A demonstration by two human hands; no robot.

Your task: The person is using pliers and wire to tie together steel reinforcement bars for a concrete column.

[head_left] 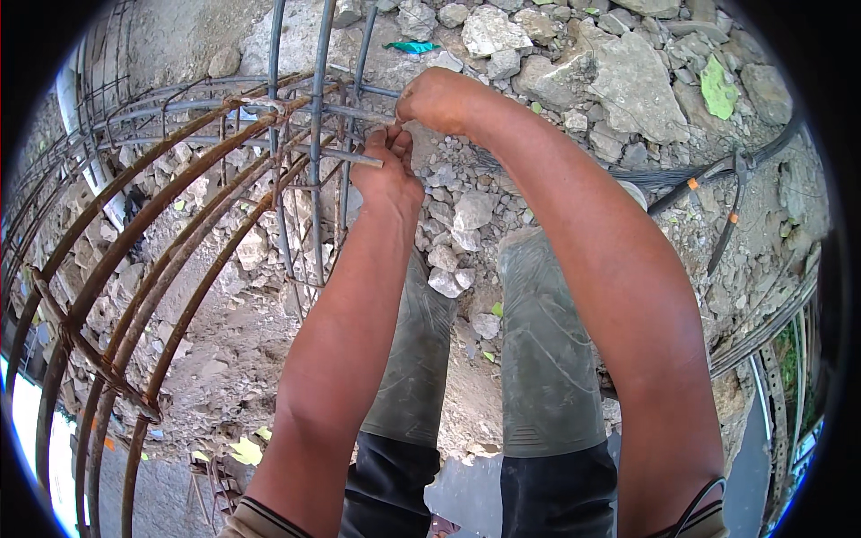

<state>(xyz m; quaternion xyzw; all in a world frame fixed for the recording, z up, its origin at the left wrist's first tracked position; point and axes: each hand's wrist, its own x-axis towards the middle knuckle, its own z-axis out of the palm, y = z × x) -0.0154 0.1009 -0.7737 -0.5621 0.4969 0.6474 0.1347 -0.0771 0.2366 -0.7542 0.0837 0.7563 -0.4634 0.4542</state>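
Left hand (387, 175) closed round end of grey steel crossbar (345, 155) w/ long axis running left-right; right hand (437, 100) just above, fingers pinched at rusty curved rebar cage (161, 269) junction, nearer the joint. Rubble ground (574, 72) below.

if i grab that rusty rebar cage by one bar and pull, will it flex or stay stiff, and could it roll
The rebar cage probably stays fairly stiff: many long rusty bars are tied to rings. It looks heavy for one pull, given its length. Its rounded shape could roll, though the rubble ground likely checks it. The left hand and right hand grip at a crossing.
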